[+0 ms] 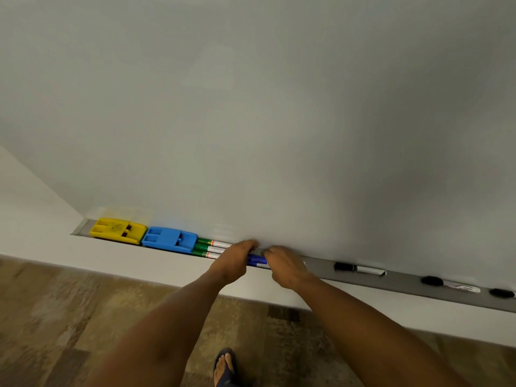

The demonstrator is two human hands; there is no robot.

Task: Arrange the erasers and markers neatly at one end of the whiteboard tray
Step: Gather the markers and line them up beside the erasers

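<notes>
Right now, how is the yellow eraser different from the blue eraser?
The yellow eraser sits at the far left end of the tray; the blue eraser comes next, to its right. The blue eraser touches the green markers; the yellow eraser does not. Both look the same shape and lie flat, end to end.

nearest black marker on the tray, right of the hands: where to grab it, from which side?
Pinch the white barrel of the black marker at its middle, coming from above and the open front. It lies flat along the tray, with the whiteboard close behind, and nothing touches it.
</notes>
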